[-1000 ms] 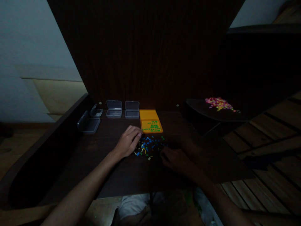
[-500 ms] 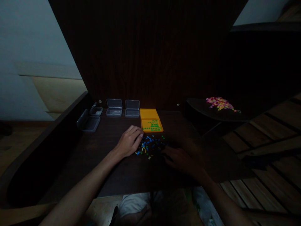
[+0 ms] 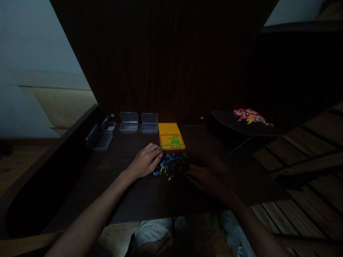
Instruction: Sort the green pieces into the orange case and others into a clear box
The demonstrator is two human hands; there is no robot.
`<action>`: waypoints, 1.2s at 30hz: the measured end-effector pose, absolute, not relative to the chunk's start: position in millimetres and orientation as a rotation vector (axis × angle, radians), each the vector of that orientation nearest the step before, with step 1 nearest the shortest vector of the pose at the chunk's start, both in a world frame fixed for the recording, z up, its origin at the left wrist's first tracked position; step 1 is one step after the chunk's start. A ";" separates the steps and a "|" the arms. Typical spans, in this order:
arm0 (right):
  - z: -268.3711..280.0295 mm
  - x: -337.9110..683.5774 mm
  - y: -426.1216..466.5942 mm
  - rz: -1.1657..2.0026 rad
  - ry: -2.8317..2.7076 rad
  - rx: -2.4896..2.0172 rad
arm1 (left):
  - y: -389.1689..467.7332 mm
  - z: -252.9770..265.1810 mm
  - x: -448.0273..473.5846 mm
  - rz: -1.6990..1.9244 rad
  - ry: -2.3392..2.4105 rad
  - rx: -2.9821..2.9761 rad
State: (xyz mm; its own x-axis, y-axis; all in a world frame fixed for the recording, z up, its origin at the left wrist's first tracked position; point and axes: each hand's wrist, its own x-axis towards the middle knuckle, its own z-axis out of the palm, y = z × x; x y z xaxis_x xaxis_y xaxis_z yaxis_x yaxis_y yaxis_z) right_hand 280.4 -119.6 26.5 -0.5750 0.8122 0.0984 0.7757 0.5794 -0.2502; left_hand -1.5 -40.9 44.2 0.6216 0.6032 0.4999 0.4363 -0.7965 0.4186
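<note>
Small loose pieces point(image 3: 171, 165), blue, green, yellow and pale, lie scattered on the dark tabletop between my hands. My left hand point(image 3: 148, 159) rests on the table at the left edge of the scatter. Its fingers are bent, the thumb is apart from them, and no piece shows in it. The fingertips are close to the near left corner of an open yellow box point(image 3: 168, 127), where green pieces point(image 3: 175, 141) lie. On the scatter's right side is my right hand point(image 3: 205, 178), in deep shadow, its fingers reaching toward the pieces and seeming apart.
Open clear plastic boxes stand at the back left: one box point(image 3: 129, 127), another point(image 3: 149, 128), a small one point(image 3: 108, 126) and a larger one point(image 3: 103, 141). Pink and yellow pieces point(image 3: 250, 116) are heaped on a dark shelf at right. A raised side board point(image 3: 53, 157) borders the left.
My right hand has shifted slightly, with its fingers a little farther forward at the pieces' edge. My left hand stays in place. The whole view has moved a little.
</note>
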 end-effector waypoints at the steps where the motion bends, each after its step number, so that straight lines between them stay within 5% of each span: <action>1: 27.1 280.4 -119.5 0.267 -2.610 -1.330 | -40.8 44.3 -1.7 0.932 0.848 2.594; 36: 38.4 279.8 -85.1 0.279 -2.433 -1.575 | -42.0 42.2 1.0 0.887 0.815 2.736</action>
State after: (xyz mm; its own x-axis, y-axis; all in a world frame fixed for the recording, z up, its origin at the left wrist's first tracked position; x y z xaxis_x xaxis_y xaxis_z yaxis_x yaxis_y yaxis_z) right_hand 279.8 -85.1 38.4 -0.3963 0.9138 0.0885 0.8701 0.4046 -0.2813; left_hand 1.0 -42.0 42.2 0.6772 0.5414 0.4983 0.4513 -0.8405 0.2998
